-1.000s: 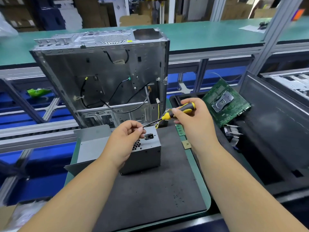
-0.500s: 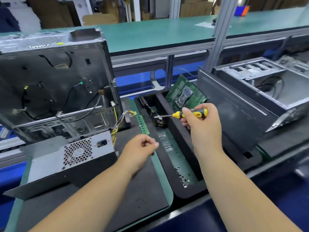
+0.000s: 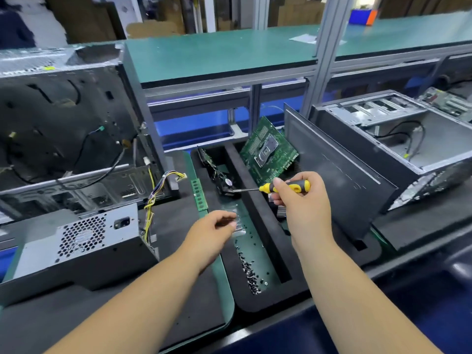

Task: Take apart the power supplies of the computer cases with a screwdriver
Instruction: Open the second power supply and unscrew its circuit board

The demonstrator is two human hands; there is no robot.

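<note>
A grey power supply (image 3: 84, 241) with a honeycomb grille lies on the black mat at the left, in front of the open computer case (image 3: 63, 129). Its yellow cable bundle (image 3: 155, 195) trails up to the case. My right hand (image 3: 301, 208) grips a yellow-and-black screwdriver (image 3: 293, 186), tip pointing left over the black foam tray (image 3: 255, 300). My left hand (image 3: 207, 236) hovers with curled fingers over the tray's narrow slot, above a pile of loose screws (image 3: 251, 274). Its fingertips are blurred, so I cannot see whether they pinch anything.
A green motherboard (image 3: 268, 152) leans in the tray's far end. A black side panel (image 3: 332, 180) stands to the right, with a second open case (image 3: 398, 139) behind it. A green memory stick (image 3: 200, 195) lies at the mat's edge.
Both hands have left the power supply and swung right to the foam tray. My view has turned right with them. The screwdriver stays in my right hand.
</note>
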